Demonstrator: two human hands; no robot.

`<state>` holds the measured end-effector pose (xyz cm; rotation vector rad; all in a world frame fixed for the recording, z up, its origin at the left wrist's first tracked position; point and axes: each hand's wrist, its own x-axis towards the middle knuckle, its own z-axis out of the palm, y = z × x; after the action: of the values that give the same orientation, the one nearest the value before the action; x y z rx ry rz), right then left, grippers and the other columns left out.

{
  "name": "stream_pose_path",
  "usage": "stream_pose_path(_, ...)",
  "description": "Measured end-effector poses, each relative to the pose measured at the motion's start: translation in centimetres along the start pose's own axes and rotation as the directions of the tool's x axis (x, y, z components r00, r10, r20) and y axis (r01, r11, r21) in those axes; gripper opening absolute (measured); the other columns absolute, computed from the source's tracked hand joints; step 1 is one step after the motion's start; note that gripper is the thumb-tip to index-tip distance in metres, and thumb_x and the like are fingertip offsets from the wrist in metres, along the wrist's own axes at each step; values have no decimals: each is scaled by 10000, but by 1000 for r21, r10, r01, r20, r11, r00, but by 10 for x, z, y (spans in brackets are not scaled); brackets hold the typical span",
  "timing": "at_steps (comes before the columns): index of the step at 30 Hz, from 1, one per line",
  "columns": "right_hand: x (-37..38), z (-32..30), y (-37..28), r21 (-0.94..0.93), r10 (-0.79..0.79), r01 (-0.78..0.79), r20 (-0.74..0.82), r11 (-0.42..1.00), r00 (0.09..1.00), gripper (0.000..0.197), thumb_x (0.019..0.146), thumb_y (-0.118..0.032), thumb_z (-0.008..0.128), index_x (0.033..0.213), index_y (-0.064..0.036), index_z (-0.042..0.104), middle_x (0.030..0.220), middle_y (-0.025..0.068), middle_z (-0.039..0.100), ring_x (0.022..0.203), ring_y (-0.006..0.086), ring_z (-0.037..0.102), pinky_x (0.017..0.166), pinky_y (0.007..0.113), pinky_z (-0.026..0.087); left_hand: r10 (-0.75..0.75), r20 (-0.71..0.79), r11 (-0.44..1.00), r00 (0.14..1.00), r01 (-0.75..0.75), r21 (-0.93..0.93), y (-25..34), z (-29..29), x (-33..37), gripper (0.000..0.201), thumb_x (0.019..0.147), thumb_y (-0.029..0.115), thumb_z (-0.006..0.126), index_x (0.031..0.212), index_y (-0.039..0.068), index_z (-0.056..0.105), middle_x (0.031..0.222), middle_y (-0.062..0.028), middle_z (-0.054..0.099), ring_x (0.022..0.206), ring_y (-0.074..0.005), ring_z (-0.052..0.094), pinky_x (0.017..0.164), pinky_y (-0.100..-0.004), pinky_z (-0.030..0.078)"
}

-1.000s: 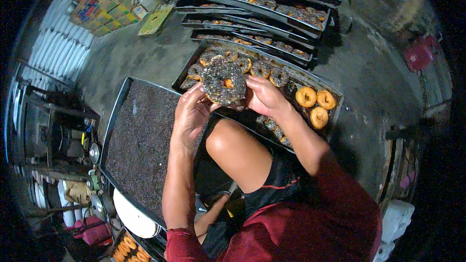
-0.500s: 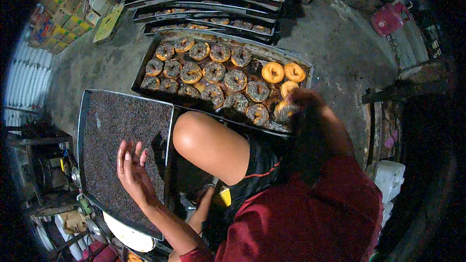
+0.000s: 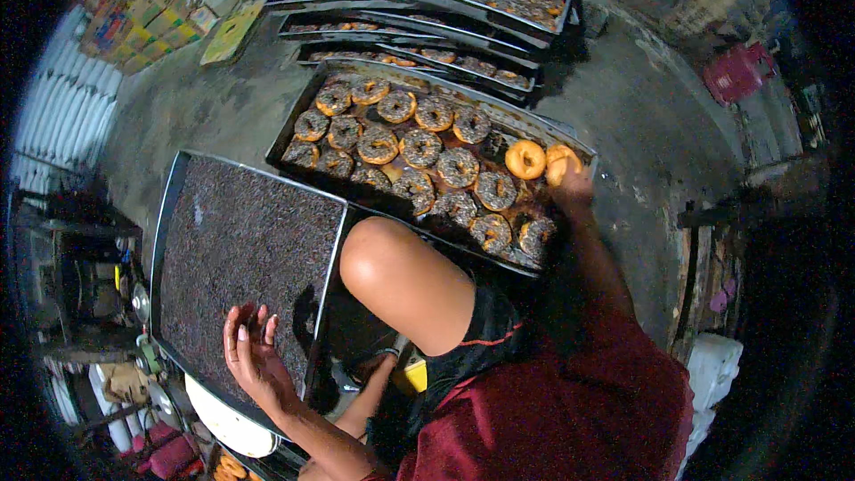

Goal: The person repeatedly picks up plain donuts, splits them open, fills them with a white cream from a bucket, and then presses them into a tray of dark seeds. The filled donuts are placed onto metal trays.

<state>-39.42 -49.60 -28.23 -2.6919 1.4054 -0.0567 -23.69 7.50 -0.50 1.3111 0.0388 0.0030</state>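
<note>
Plain doughnut, near the far right corner of the doughnut tray: the right hand is on it, though I can't tell whether it's pinched. A hurried snatch could knock the 1 ring beside it. The left hand hovers, fingers loosely spread, over the sprinkle tray. Grey floor surrounds stacked trays.

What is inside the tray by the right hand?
The tray holds rows of dark-topped doughnuts and, toward its right end, plain doughnuts. The right hand covers part of one plain one; anything beneath the hand is hidden.
</note>
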Motion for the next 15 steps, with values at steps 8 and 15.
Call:
stream_pose_path(8,35,-10,-7,72,-42,46,-46,996,998,822,702,-139,798,1430,-118,418,1334,236,471,1150,463,521,954,527,472,-60,-45,998,997,58,-36,4,-3,-19,311,954,81,573,1236,-51,585,1160,-178,639,1054,-307,661,878,-377,555)
stream_pose_path(15,-10,-159,-155,581,-319,594,-511,556,798,814,772,-21,755,1486,-54,364,1466,170,418,1336,335,426,1144,416,306,-217,-38,967,975,210,-147,7,27,-31,367,954,149,593,1247,-70,567,1131,-181,653,1025,-258,668,883,-361,550)
